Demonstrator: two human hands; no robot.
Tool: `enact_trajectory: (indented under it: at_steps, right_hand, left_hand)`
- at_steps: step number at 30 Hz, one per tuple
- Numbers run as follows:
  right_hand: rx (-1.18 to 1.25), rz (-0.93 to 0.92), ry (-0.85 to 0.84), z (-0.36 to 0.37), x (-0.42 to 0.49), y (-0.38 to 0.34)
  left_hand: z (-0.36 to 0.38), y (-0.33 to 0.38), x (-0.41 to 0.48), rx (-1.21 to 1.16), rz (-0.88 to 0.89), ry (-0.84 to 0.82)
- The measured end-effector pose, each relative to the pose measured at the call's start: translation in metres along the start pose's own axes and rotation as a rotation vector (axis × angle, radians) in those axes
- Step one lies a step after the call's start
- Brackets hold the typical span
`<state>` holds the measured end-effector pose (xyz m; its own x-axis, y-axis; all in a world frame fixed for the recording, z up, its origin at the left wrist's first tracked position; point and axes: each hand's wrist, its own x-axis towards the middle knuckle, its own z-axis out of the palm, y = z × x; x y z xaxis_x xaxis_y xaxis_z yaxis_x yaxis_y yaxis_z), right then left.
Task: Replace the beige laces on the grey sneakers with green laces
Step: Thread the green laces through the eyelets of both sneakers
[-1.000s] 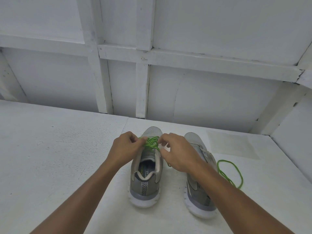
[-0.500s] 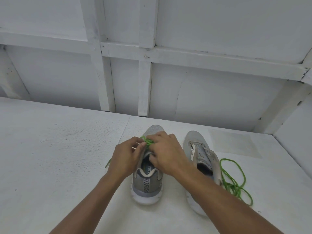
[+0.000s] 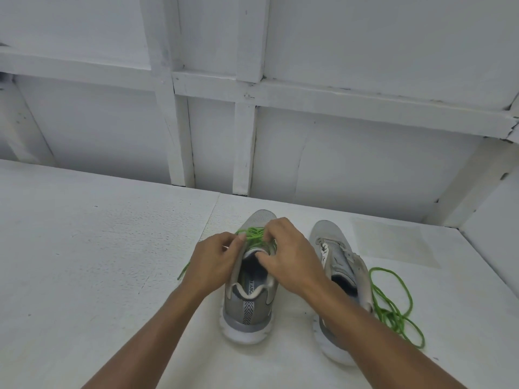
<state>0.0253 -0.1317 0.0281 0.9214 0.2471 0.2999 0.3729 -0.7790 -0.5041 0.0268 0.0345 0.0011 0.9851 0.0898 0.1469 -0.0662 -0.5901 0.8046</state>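
Note:
Two grey sneakers stand side by side on the white table, toes pointing away from me. The left sneaker (image 3: 248, 307) carries a green lace (image 3: 254, 235) across its upper eyelets. My left hand (image 3: 214, 262) pinches that lace at the shoe's left side; one lace end (image 3: 183, 272) trails out to the left of it. My right hand (image 3: 289, 258) presses on the tongue and pinches the lace from the right. The right sneaker (image 3: 338, 265) has no lace in it, and my right forearm covers its heel. A second green lace (image 3: 393, 307) lies loose in loops to its right.
The white table (image 3: 98, 262) ends at a white panelled wall (image 3: 351, 153) close behind the shoes. A side wall (image 3: 494, 220) closes the right edge. A pale rectangular patch (image 3: 393, 240) marks the table behind the loose lace.
Both hands came together from the eyelets toward the shoe's collar, the right hand now covering the tongue. A lace end now shows left of my left hand. The view tilted slightly.

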Motion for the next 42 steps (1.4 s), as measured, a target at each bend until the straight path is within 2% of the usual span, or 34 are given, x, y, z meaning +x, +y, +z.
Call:
enact_trajectory:
  at_steps: [3, 8, 14, 17, 21, 23, 25, 28, 31, 36, 38, 42]
  right_hand:
    - [0.026, 0.051, -0.065, -0.008, -0.001, 0.0]
    - [0.089, 0.178, -0.187, -0.025, 0.0, 0.008]
    - [0.119, 0.185, -0.185, -0.028, 0.0, 0.013]
    - [0.037, 0.14, -0.195, -0.029, 0.0, 0.012]
    - [-0.214, 0.02, -0.251, -0.033, 0.0, 0.012]
    - [-0.273, 0.057, -0.321, -0.033, 0.001, 0.013]
    - [-0.233, 0.09, -0.358, -0.037, 0.003, 0.011]
    - [-0.112, 0.116, -0.429, -0.045, 0.009, 0.012]
    - [0.195, 0.273, -0.478, -0.047, 0.014, 0.02]
    - [0.965, 0.401, -0.316, -0.038, 0.018, 0.014]
    - [1.193, 0.412, -0.261, -0.032, 0.018, 0.008]
    - [1.282, 0.398, -0.115, -0.015, 0.016, 0.004]
  left_hand:
    - [-0.002, 0.009, 0.006, 0.03, -0.079, -0.024]
    - [0.0, 0.021, 0.019, 0.067, -0.107, -0.032]
    - [0.007, 0.024, 0.027, 0.025, -0.117, -0.02]
    - [0.005, 0.024, 0.026, 0.039, -0.107, 0.019]
    - [-0.001, 0.016, 0.025, -0.023, -0.126, 0.057]
    - [-0.001, 0.012, 0.023, -0.043, -0.141, 0.053]
    - [-0.001, 0.008, 0.021, -0.039, -0.143, 0.063]
    - [-0.001, 0.006, 0.019, -0.032, -0.141, 0.069]
    - [0.001, 0.006, 0.018, 0.031, -0.115, 0.067]
    - [0.004, 0.007, 0.018, 0.109, -0.073, 0.092]
    - [0.004, 0.007, 0.018, 0.113, -0.071, 0.091]
    - [0.004, 0.005, 0.017, 0.136, -0.045, 0.095]
